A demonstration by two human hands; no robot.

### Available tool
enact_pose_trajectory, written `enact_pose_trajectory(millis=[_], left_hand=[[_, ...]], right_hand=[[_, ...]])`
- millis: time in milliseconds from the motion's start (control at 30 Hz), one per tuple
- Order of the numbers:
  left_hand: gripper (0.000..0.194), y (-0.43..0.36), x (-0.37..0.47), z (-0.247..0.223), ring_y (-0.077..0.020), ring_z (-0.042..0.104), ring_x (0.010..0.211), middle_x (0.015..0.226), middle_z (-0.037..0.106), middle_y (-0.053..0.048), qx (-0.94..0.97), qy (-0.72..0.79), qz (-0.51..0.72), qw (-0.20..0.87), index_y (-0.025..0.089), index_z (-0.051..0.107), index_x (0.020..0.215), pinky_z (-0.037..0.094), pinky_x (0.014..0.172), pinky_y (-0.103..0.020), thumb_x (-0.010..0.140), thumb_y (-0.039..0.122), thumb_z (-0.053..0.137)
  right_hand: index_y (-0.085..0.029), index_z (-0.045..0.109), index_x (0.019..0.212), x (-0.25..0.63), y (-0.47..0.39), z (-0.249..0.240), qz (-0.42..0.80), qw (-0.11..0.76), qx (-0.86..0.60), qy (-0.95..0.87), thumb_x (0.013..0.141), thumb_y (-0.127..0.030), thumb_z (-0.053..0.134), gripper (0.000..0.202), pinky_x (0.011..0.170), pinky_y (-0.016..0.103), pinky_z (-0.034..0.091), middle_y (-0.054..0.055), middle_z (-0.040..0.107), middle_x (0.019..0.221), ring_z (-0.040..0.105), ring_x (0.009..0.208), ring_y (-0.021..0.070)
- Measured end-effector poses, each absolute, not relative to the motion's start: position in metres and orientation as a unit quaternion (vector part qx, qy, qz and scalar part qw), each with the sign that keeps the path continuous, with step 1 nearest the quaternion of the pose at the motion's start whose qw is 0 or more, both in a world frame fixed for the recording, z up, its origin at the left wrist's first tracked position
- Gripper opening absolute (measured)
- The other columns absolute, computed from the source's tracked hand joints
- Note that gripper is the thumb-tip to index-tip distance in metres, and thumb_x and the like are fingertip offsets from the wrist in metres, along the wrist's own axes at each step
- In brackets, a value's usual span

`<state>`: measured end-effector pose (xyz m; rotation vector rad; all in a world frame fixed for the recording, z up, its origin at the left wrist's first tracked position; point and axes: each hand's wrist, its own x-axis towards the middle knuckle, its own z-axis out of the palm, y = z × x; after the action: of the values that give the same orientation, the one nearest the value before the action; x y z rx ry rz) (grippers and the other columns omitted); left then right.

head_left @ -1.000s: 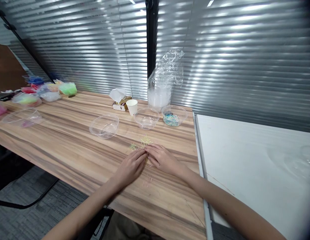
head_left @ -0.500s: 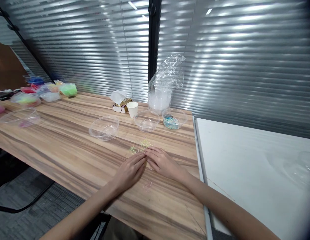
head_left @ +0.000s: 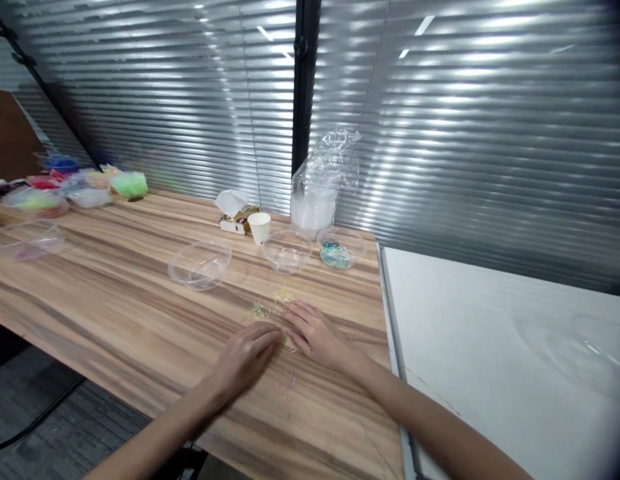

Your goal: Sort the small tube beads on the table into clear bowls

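Observation:
On the wooden table, my left hand (head_left: 251, 350) rests with its fingers pressed together; whether anything small is under its fingertips is hidden. My right hand (head_left: 317, 335) lies just right of it, palm down, fingers somewhat spread, its fingertips at a small pile of yellow bits (head_left: 283, 295). Left of that pile is a cluster of green bits (head_left: 260, 309). A few pink bits (head_left: 286, 383) are scattered nearer the front edge. Behind the hands stand two clear bowls (head_left: 201, 265) (head_left: 287, 252) and a clear bowl holding blue-green bits (head_left: 336, 255).
A paper cup (head_left: 259, 228) and a tissue box (head_left: 235, 220) stand at the back, beside bagged stacked bowls (head_left: 313, 210). Several containers of coloured material, one bright green (head_left: 129, 185), crowd the far left. A white surface (head_left: 455, 333) adjoins the right edge.
My hands have moved slightly apart, the left one toward the lower left, and the right hand's fingers are more spread. The view has shifted a little.

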<state>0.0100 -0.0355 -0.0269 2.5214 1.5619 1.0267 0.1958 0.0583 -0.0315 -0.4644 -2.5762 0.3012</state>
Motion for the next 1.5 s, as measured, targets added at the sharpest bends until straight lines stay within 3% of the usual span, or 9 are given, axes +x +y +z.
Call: enact_pose_trajectory(millis=[500, 767, 967, 1200, 1500], left_hand=[[0.028, -0.036, 0.011, -0.036, -0.0216, 0.052, 0.123, 0.129, 0.057, -0.012, 0.832, 0.483, 0.271, -0.023, 0.014, 0.057, 0.12, 0.045, 0.104, -0.036, 0.096, 0.016, 0.041], [0.043, -0.051, 0.011, -0.029, -0.0229, 0.047, 0.128, 0.139, 0.048, -0.012, 0.839, 0.494, 0.223, -0.047, 0.016, 0.043, 0.139, 0.044, 0.104, -0.034, 0.097, 0.027, 0.043], [0.042, -0.052, 0.012, -0.026, -0.0224, 0.05, 0.126, 0.138, 0.049, -0.011, 0.847, 0.485, 0.211, -0.054, 0.016, 0.043, 0.138, 0.046, 0.102, -0.034, 0.097, 0.028, 0.044], [0.04, -0.062, -0.001, -0.021, -0.0223, 0.047, 0.128, 0.139, 0.05, -0.009, 0.842, 0.483, 0.237, -0.038, 0.019, 0.044, 0.138, 0.041, 0.107, -0.038, 0.098, 0.023, 0.042], [0.059, -0.089, -0.019, -0.022, -0.0252, 0.035, 0.136, 0.151, 0.03, -0.012, 0.82, 0.549, 0.163, -0.004, 0.017, 0.015, 0.15, 0.036, 0.109, -0.042, 0.099, 0.032, 0.04]], right_hand=[[-0.012, 0.056, 0.122, 0.194, 0.058, -0.029, 0.109, 0.258, -0.16, -0.947, 0.091, -0.014, 0.048, 0.032, 0.108, 0.046, 0.039, 0.013, 0.057, 0.129, 0.045, 0.126, 0.025], [-0.014, 0.056, 0.122, 0.193, 0.057, -0.026, 0.107, 0.257, -0.159, -0.947, 0.092, -0.014, 0.047, 0.032, 0.106, 0.047, 0.041, 0.013, 0.058, 0.127, 0.046, 0.126, 0.0248], [-0.013, 0.057, 0.121, 0.194, 0.056, -0.026, 0.106, 0.258, -0.159, -0.947, 0.091, -0.014, 0.05, 0.031, 0.108, 0.044, 0.04, 0.013, 0.059, 0.126, 0.045, 0.126, 0.0236], [-0.013, 0.057, 0.121, 0.194, 0.058, -0.033, 0.11, 0.276, -0.144, -0.944, 0.092, -0.014, 0.047, 0.031, 0.108, 0.044, 0.039, 0.013, 0.06, 0.123, 0.047, 0.124, 0.0235], [-0.014, 0.056, 0.123, 0.196, 0.058, -0.035, 0.114, 0.265, -0.15, -0.946, 0.092, -0.014, 0.045, 0.033, 0.106, 0.048, 0.041, 0.013, 0.058, 0.125, 0.046, 0.125, 0.0252]])
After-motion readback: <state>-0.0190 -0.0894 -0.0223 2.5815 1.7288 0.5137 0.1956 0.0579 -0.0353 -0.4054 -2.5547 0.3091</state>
